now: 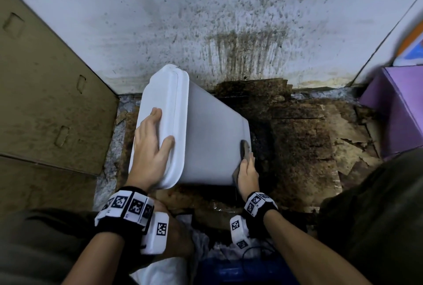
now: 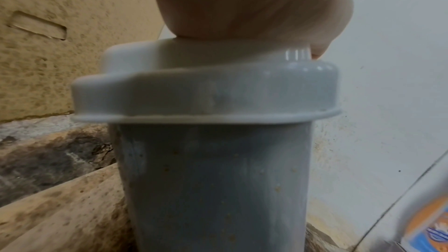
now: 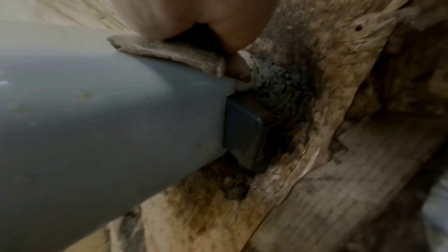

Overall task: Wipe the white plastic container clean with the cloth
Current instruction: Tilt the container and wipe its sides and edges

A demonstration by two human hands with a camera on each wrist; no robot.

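Note:
The white plastic container (image 1: 210,142) lies tilted on the floor, its lid (image 1: 160,92) to the left and its base low on the right. My left hand (image 1: 148,145) lies flat on the lid, fingers straight and thumb against the rim. The left wrist view shows the lid (image 2: 206,91) and speckled body (image 2: 218,179) below my left hand (image 2: 254,3). My right hand (image 1: 248,172) grips a grubby cloth (image 1: 246,149) against the base edge. From the right wrist, the cloth (image 3: 174,53) sits folded under my right hand (image 3: 194,3) on the container (image 3: 97,122).
Flattened cardboard (image 1: 45,101) leans on the left. A splattered white wall (image 1: 229,33) stands behind. A purple box (image 1: 396,106) is at the right. Wet, soiled cardboard (image 1: 309,138) covers the floor. A blue object (image 1: 240,271) and white material (image 1: 169,268) lie near my knees.

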